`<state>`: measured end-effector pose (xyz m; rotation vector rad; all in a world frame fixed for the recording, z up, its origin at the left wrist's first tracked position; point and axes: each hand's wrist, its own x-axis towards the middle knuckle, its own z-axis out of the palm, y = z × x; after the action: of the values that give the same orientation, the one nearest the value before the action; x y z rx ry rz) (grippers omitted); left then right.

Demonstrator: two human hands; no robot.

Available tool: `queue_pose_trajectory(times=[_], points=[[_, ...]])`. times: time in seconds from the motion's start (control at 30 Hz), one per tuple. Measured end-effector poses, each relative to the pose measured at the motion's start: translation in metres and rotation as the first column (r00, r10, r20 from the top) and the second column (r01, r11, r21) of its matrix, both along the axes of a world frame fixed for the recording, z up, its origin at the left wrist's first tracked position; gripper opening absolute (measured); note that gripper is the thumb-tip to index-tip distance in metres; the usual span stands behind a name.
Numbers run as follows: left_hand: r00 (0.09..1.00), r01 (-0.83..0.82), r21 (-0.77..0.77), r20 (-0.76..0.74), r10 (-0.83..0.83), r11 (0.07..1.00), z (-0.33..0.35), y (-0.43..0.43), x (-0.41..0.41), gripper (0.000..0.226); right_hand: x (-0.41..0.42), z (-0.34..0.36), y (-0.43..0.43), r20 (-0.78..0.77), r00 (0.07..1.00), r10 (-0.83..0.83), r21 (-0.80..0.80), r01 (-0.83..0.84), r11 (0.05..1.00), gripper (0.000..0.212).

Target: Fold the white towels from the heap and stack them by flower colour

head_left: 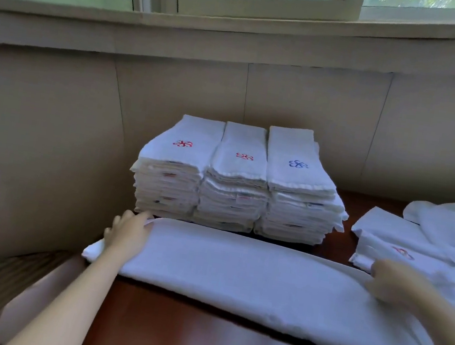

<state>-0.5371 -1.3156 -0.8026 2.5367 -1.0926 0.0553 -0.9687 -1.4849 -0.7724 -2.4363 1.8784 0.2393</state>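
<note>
Head view: a towel (250, 272) lies folded lengthwise across the bench (196, 340), in front of three stacks (237, 179), two topped with red flowers, one with blue. The left hand (127, 234) pinches the towel's left end at the fold; the right hand (392, 280), blurred, looks to be grasping the right end. The heap (438, 243) waits at right. The fold will likely go best with both ends kept level, edges matched, and the flower left showing.
</note>
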Motion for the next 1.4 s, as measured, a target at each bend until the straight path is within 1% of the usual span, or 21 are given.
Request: queue_pose_trajectory(times=[0.13, 0.2, 0.23, 0.27, 0.33, 0.37, 0.43, 0.5, 0.57, 0.63, 0.73, 0.83, 0.9, 0.97, 1.1, 1.2, 1.23, 1.3, 1.33, 1.37, 1.4], points=[[1.000, -0.004, -0.010, -0.002, 0.004, 1.000, -0.004, 0.039, -0.010, 0.020, -0.014, 0.006, 0.030, -0.103, 0.994, 0.024, 0.057, -0.019, 0.998, 0.021], [0.999, 0.009, -0.062, -0.037, -0.011, 0.998, -0.004, 0.062, -0.007, 0.010, -0.019, 0.012, 0.046, -0.135, 0.990, 0.039, 0.048, -0.033, 0.998, 0.020], [0.991, 0.018, -0.131, -0.128, -0.035, 0.991, -0.001, 0.071, -0.002, 0.008, -0.017, 0.015, 0.051, -0.125, 0.990, 0.071, 0.042, -0.066, 0.997, 0.018], [0.961, 0.015, -0.224, -0.267, -0.077, 0.974, 0.002, 0.078, 0.003, 0.008, -0.012, 0.018, 0.057, -0.090, 0.989, 0.118, 0.042, -0.115, 0.993, 0.016], [0.835, -0.051, -0.381, -0.524, -0.170, 0.923, 0.011, 0.090, 0.011, 0.020, 0.009, 0.019, 0.067, 0.055, 0.975, 0.216, 0.062, -0.219, 0.974, 0.013], [0.787, -0.093, -0.420, -0.586, -0.192, 0.903, 0.014, 0.094, 0.012, 0.023, 0.020, 0.017, 0.072, 0.113, 0.962, 0.246, 0.060, -0.254, 0.965, 0.013], [0.771, -0.130, -0.448, -0.607, -0.194, 0.884, 0.018, 0.098, 0.013, 0.029, 0.038, 0.009, 0.078, 0.157, 0.939, 0.306, 0.017, -0.312, 0.950, 0.022], [0.820, -0.113, -0.427, -0.550, -0.159, 0.897, 0.022, 0.098, 0.017, 0.037, 0.042, 0.005, 0.079, 0.251, 0.924, 0.289, 0.010, -0.301, 0.954, 0.032], [0.871, -0.055, -0.366, -0.472, -0.135, 0.929, 0.024, 0.099, 0.023, 0.039, 0.033, 0.006, 0.076, 0.425, 0.889, 0.169, 0.113, -0.238, 0.965, 0.038], [0.909, 0.002, -0.242, -0.405, -0.103, 0.970, 0.023, 0.100, 0.024, 0.041, 0.026, 0.010, 0.075, 0.483, 0.873, 0.067, 0.207, -0.189, 0.960, 0.036], [0.946, -0.009, -0.119, -0.324, -0.031, 0.993, 0.018, 0.097, 0.019, 0.040, 0.028, 0.007, 0.073, 0.344, 0.935, 0.090, 0.206, -0.169, 0.964, 0.033], [0.988, -0.028, -0.048, -0.155, 0.020, 0.998, 0.018, 0.090, 0.011, 0.030, 0.036, 0.004, 0.070, 0.256, 0.960, 0.116, 0.137, -0.155, 0.978, 0.034], [0.999, -0.031, 0.036, -0.022, 0.032, 0.999, 0.018, 0.086, 0.007, 0.029, 0.037, 0.001, 0.069, 0.232, 0.966, 0.114, 0.116, -0.144, 0.983, 0.031], [0.996, -0.030, 0.109, 0.090, 0.020, 0.994, 0.018, 0.082, 0.004, 0.026, 0.035, -0.001, 0.070, 0.254, 0.962, 0.100, 0.104, -0.130, 0.986, 0.026], [0.963, -0.032, 0.173, 0.269, -0.016, 0.984, 0.017, 0.077, -0.001, 0.018, 0.030, 0.001, 0.078, 0.239, 0.966, 0.095, 0.069, -0.114, 0.991, 0.026], [0.945, -0.085, 0.272, 0.326, -0.008, 0.958, 0.023, 0.073, -0.008, 0.014, 0.019, 0.008, 0.086, 0.149, 0.986, 0.080, 0.045, -0.087, 0.995, 0.030], [0.934, -0.119, 0.327, 0.357, -0.006, 0.938, 0.026, 0.070, -0.012, 0.015, 0.011, 0.011, 0.088, 0.104, 0.993, 0.063, 0.023, -0.066, 0.998, 0.031], [0.878, -0.192, 0.412, 0.478, -0.031, 0.891, 0.031, 0.061, -0.028, 0.032, -0.012, 0.016, 0.094, 0.017, 1.000, 0.015, -0.028, -0.014, 1.000, 0.031], [0.830, -0.205, 0.430, 0.552, -0.076, 0.879, 0.033, 0.055, -0.042, 0.036, -0.027, 0.017, 0.098, 0.001, 1.000, -0.013, -0.032, 0.013, 0.999, 0.027], [0.804, -0.183, 0.445, 0.581, -0.127, 0.876, 0.034, 0.047, -0.061, 0.036, -0.042, 0.017, 0.100, -0.014, 0.999, -0.045, -0.025, 0.045, 0.999, 0.017], [0.815, -0.114, 0.447, 0.553, -0.174, 0.888, 0.033, 0.037, -0.083, 0.032, -0.056, 0.019, 0.106, -0.017, 0.997, -0.075, -0.009, 0.075, 0.997, 0.007]])
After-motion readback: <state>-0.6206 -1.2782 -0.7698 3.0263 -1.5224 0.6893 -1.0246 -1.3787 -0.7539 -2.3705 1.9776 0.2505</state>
